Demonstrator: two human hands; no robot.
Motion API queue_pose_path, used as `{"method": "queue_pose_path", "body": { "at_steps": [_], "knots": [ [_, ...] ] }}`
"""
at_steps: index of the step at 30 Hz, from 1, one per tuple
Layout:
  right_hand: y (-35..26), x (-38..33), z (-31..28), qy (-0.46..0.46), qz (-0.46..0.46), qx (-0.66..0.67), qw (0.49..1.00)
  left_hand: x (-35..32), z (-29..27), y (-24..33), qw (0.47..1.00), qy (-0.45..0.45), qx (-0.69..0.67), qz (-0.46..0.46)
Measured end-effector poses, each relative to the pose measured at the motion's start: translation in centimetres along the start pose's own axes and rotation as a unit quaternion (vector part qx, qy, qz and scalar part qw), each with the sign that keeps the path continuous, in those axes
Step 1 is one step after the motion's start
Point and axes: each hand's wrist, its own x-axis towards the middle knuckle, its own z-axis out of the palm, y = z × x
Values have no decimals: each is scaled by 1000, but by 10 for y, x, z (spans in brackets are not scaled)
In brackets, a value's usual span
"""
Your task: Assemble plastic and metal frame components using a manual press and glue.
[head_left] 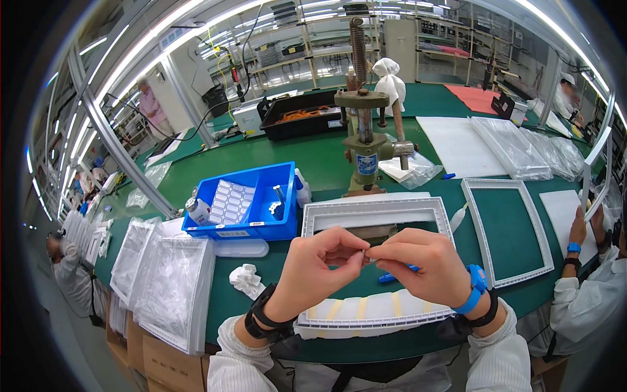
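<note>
left hand (324, 260) and right hand (421, 262) narrow, pinching a tiny piece (368, 256) over the white frame (375, 208), so a loose fingertip grip could drop it inside the frame.

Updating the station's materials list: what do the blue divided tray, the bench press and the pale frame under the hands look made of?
Blue tray: plastic, smooth with slight sheen; uniform colour, moulded-looking walls.
Bench press: metal, probably cast and painted green; chunky body, bare-looking threaded screw.
Pale frame: likely moulded plastic, matte; finely ribbed edges, though coated metal isn't ruled out.
</note>
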Motion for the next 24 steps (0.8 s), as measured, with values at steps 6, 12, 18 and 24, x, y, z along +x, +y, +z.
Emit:
{"method": "queue_pose_path", "body": {
  "at_steps": [6,12,18,24],
  "knots": [
    [1,1,-3,-15,31,-9,999,7,-2,-8,996,-8,-84,-30],
    [1,1,-3,-4,43,-20,999,9,-4,-10,980,-71,-173,-68],
    [3,1,0,-6,21,-15,1000,7,-2,-13,979,-59,-179,-74],
    [2,-2,-3,14,30,-25,999,5,10,-5,999,-18,-21,21]
  ]
}}
